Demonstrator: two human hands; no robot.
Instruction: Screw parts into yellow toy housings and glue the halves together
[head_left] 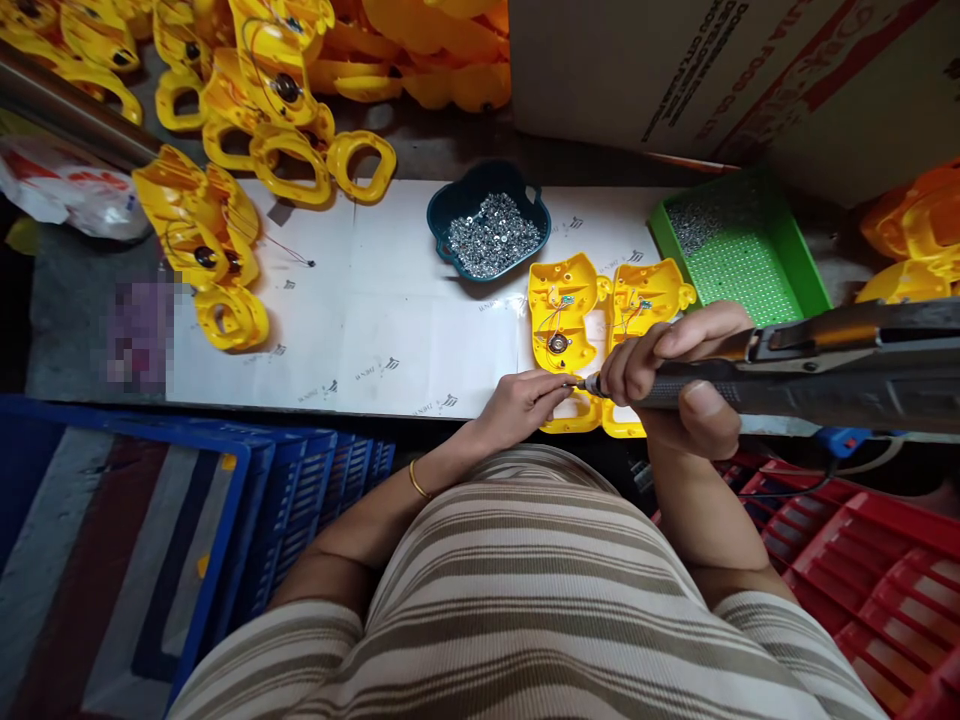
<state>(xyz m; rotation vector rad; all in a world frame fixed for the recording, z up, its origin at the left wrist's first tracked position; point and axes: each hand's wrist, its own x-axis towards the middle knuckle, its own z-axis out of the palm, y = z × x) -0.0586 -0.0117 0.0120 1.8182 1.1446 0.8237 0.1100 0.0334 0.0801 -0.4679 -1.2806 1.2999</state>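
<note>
My right hand (686, 375) is wrapped round a dark power screwdriver (840, 365), which lies nearly level with its tip pointing left. At that tip, the fingers of my left hand (523, 405) are pinched together on something too small to make out. Just beyond my hands, two open yellow shells (566, 300) with wires and small green boards lie side by side on white paper. A round metal part sits in the left shell. Yellow rings at their near ends are partly hidden by my hands.
A dark teal bowl (491, 235) of small metal pieces and a green tray (787, 265) stand behind. Yellow parts (202, 230) are piled left and back. A carton (720, 80) stands back right; blue (247, 500) and red crates (862, 570) flank me.
</note>
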